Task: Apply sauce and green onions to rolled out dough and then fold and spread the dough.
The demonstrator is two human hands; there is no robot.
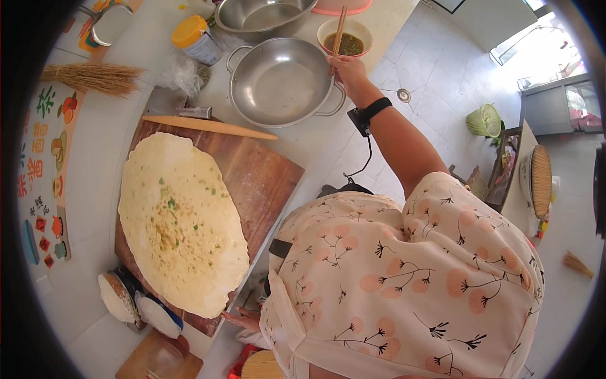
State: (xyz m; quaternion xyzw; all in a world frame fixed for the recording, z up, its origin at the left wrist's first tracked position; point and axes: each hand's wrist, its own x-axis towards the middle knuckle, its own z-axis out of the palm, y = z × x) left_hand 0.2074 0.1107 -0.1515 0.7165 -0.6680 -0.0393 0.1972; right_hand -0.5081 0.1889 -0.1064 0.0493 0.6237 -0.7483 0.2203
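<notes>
My right hand [348, 71] is closed around a pair of wooden chopsticks [339, 35]. Their tips stand in a bowl [326, 28] of dark liquid with chopped green bits. Low in the view, my left hand [242, 319] rests by the edge of the wooden board [270, 177], fingers apart and holding nothing; part of it is hidden by my clothing. Its fingertips are close to a wide, thin sheet of dough [189, 265], and I cannot tell whether they touch it. Oil, brown seasoning and chopped green onion lie scattered over the dough.
Beside the board's far end are a tapered rolling pin [208, 126], a cleaver [163, 102] and a two-handled steel pan [279, 85]. A yellow-lidded tub [194, 38] and a steel basin [265, 14] stand beyond. Containers of white powder [116, 298] sit against the wall.
</notes>
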